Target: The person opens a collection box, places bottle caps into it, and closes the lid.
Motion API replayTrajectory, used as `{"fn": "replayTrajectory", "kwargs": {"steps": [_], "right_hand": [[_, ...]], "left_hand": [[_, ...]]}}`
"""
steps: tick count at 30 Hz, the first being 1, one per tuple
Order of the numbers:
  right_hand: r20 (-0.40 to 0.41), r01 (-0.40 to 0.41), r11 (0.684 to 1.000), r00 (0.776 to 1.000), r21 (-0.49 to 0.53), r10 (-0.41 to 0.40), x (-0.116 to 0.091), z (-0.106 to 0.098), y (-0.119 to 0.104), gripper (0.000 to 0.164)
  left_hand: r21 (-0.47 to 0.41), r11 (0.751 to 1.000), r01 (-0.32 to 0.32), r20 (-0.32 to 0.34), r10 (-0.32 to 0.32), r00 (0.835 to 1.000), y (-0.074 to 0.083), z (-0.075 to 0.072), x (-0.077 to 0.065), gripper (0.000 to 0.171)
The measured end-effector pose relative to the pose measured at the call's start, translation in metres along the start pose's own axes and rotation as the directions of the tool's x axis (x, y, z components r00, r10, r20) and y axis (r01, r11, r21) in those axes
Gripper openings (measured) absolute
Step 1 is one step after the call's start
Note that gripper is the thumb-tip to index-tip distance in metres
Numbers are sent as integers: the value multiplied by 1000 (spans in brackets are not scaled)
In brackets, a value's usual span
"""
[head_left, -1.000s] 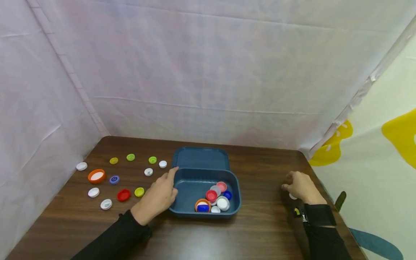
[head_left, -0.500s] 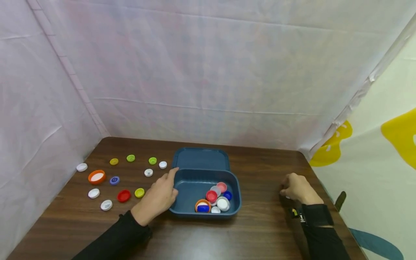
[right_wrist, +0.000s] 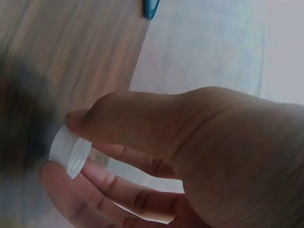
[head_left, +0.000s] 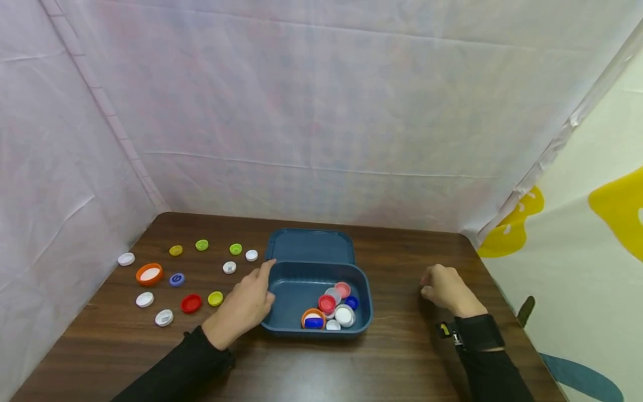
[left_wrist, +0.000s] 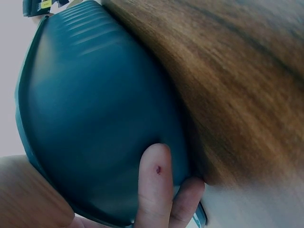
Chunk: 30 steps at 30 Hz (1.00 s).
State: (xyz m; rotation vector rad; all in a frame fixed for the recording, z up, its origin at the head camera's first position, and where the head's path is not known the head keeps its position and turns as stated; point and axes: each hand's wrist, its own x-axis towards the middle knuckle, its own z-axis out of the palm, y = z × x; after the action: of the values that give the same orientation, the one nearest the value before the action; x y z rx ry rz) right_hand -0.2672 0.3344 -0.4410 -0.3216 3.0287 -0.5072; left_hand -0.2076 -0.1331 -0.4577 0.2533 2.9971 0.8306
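Our right hand (head_left: 449,289) holds one white cap (right_wrist: 62,146) between the thumb and the fingertips, near the right edge of the tabletop (head_left: 402,335); in the head view the fingers hide this cap. Our left hand (head_left: 243,304) grips the left end of the blue box (head_left: 291,298), which stands well inside the left and right edges of the tabletop, with its heap of caps (head_left: 344,315) toward the front right corner of the box.

We think the pinch is the weakest point: the cap is small, so too strong a squeeze may make it jump out, and then it could roll over the right edge. Our left hand brings also a risk: if it presses hard on the wall, the box may slide or tip, and the heap would shift. Just beside this hand lies a yellow cap (head_left: 215,298), which a small turn of the wrist could push away. Another white cap (head_left: 126,258) lies at the left edge, where even a light knock might send it off
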Motion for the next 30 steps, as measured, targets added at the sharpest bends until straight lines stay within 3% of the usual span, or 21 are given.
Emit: {"fn": "replayTrajectory", "kwargs": {"steps": [12,20,24,30], "right_hand": [[-74,180,983,981,34,-177,3,1,-57,10],[-216,341,940,919,13,-330,2,-2,-113,10],[-203,396,918,901,27,-382,1,6,-139,11],[-112,451,888,890,86,-441,-3,22,-161,12]], "left_hand": [[-16,1000,1,2,-1,1000,-1,1,0,72],[-7,1000,-1,3,1,1000,0,-1,2,73],[5,1000,2,2,-2,1000,0,-1,2,73],[7,1000,8,8,-8,1000,1,-1,1,72]]}}
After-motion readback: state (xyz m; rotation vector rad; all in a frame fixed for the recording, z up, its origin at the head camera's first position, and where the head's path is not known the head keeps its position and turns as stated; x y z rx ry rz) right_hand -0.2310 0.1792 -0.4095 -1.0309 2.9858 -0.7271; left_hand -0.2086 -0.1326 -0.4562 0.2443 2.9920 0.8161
